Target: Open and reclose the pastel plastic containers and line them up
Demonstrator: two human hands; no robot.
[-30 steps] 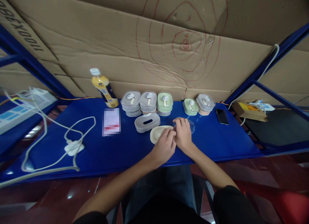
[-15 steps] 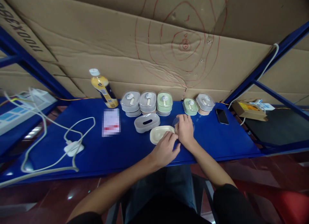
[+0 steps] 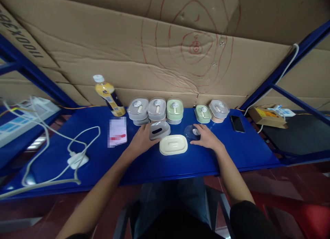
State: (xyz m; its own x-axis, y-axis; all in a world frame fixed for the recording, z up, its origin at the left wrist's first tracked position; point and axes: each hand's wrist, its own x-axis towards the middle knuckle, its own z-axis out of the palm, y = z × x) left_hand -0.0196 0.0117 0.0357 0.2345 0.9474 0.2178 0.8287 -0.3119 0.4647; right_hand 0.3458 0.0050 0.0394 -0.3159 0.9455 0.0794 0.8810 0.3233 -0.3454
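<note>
My left hand (image 3: 141,140) grips the left end of a grey plastic box with a dark slot in its lid (image 3: 160,130), which seems slightly tilted. A cream oval soap dish (image 3: 173,145) lies between my hands, touched by neither. My right hand (image 3: 207,137) rests with its fingers on the right edge of a clear round lid (image 3: 192,132). The lid holds a small white disc and shows the blue shelf through it.
Several stacked grey and green lidded containers (image 3: 154,108) line the back of the blue shelf (image 3: 185,163). A juice bottle (image 3: 109,96), a blurred paper sheet (image 3: 117,132), a phone (image 3: 237,124), white cables (image 3: 77,160) and a power strip (image 3: 23,124) stand around them.
My hands have moved apart. The left hand left the cream dish and went to the grey box. The right hand shifted to the clear lid's right edge, leaving the lid uncovered.
</note>
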